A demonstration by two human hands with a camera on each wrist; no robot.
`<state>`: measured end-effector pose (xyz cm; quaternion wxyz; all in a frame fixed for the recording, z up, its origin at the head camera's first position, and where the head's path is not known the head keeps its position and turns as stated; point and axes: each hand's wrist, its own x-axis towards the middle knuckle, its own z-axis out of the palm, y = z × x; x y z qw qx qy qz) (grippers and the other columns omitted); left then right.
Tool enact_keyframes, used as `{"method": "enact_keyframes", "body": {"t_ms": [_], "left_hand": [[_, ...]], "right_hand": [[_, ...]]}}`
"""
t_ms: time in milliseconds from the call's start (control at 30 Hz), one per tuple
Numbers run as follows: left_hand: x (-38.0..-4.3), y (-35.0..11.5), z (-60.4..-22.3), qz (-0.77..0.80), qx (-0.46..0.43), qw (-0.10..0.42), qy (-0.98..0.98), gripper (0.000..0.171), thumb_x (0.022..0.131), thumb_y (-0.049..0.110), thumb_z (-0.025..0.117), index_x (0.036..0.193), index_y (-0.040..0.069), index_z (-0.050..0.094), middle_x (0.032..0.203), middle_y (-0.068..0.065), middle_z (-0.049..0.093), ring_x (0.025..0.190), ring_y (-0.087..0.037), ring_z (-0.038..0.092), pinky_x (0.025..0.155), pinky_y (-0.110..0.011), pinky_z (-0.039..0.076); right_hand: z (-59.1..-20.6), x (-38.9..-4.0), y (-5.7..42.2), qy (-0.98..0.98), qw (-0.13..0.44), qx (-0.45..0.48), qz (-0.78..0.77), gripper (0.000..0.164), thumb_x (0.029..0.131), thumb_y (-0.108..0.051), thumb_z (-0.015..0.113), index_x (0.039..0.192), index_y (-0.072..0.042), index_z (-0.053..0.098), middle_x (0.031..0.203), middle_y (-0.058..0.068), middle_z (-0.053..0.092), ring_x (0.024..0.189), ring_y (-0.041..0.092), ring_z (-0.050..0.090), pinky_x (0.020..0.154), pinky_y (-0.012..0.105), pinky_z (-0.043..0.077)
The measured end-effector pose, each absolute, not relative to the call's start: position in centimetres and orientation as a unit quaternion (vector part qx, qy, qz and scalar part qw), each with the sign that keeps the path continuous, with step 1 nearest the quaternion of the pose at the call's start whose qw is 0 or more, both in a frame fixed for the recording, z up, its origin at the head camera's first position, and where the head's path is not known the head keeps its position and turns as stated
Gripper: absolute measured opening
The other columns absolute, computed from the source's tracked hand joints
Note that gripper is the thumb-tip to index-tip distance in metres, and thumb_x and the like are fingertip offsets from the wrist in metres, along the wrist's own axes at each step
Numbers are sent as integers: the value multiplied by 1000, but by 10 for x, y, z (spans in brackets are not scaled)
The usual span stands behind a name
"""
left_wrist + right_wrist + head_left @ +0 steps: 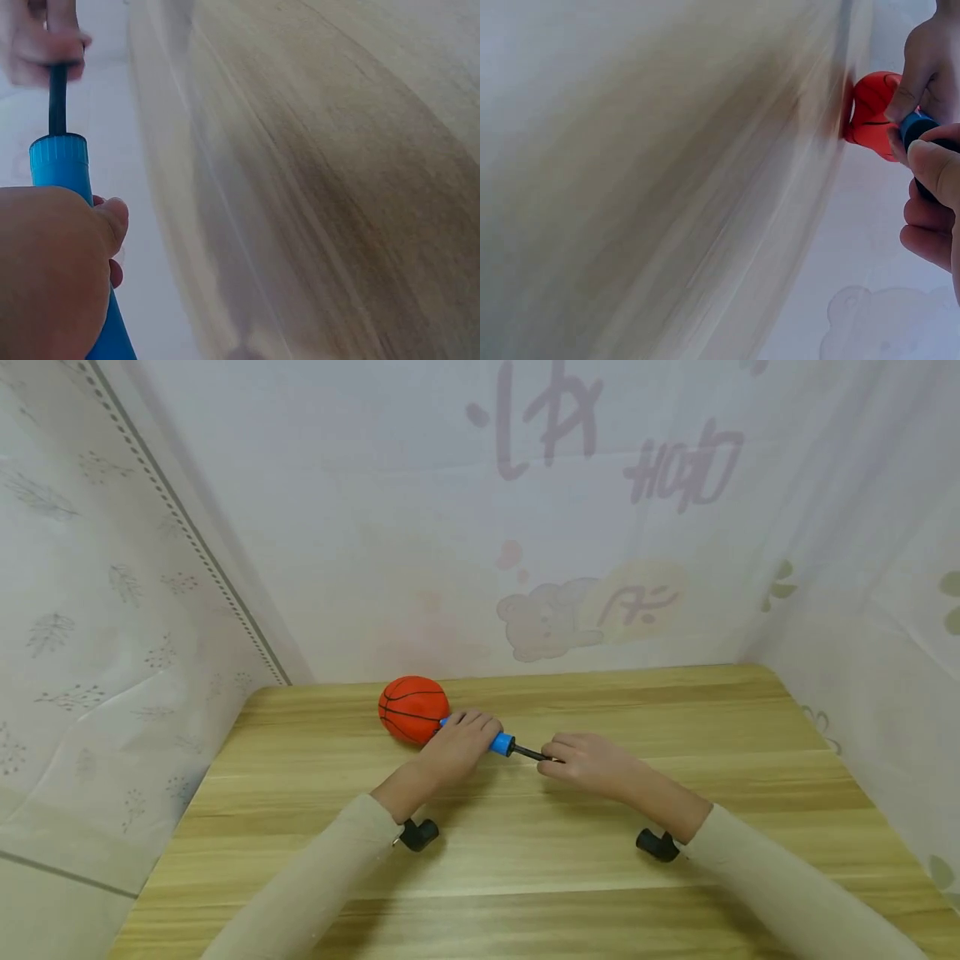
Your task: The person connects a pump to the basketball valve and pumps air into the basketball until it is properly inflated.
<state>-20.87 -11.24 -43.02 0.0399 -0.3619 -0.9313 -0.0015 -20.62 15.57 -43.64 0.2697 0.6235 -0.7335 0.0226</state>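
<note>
A blue hand pump point(501, 743) lies slantwise in front of me, its far end meeting a red ball with black basketball lines point(414, 710). My left hand point(461, 742) wraps round the pump's blue barrel, also visible in the left wrist view as a ribbed blue collar point(60, 161) above the thumb. From that collar a black rod point(528, 752) sticks out. At the rod's end my right hand point(588, 764) grips the pump's black handle, mostly hidden by the fingers. In the right wrist view the ball point(871, 112) looks dented and unevenly rounded.
The wood-grain table point(525, 877) runs back to a pale printed cloth point(375, 527) hung behind it. More patterned cloth point(97, 635) hangs at the left, and also on the right. A small black camera mount sits at each wrist.
</note>
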Motion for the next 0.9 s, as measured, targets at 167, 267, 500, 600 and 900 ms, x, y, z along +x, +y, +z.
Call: {"method": "enact_keyframes", "body": {"t_ms": [167,267,500,600,900], "left_hand": [[-209,-113,-430,-9,-367,41,-929,25,97,2,64,119,10,55,121,-6,61,120,-26,54,109,-47,41],[-208,-113,-430,-12,-363,34,-931,24,99,3,62,121,10,55,123,-6,61,121,-26,53,111,-47,39],[-207,-111,-429,-22,-357,27,-933,17,104,6,54,121,9,53,126,-8,59,123,-28,52,111,-50,39],[-207,-110,-430,-12,-353,34,-935,20,102,5,57,121,9,53,125,-8,58,121,-28,52,108,-49,40],[-207,-106,-434,11,-349,47,-936,23,100,4,62,120,9,54,121,-7,58,117,-28,52,105,-47,41]], "right_hand": [[-432,-192,183,-729,280,624,22,37,112,-8,30,99,-7,64,96,6,66,79,17,60,68,26,54],[-428,-185,196,-730,285,621,23,45,113,-10,22,99,-7,65,95,7,67,79,18,62,68,27,55],[-425,-183,203,-730,281,623,21,43,112,-8,26,100,-7,67,96,7,69,82,18,64,69,26,56],[-426,-187,198,-734,269,623,13,21,108,-5,46,102,-7,66,98,6,68,84,18,64,71,27,56],[-433,-201,167,-746,245,619,18,22,86,-2,78,104,-9,67,99,4,67,86,16,63,72,24,55]]}}
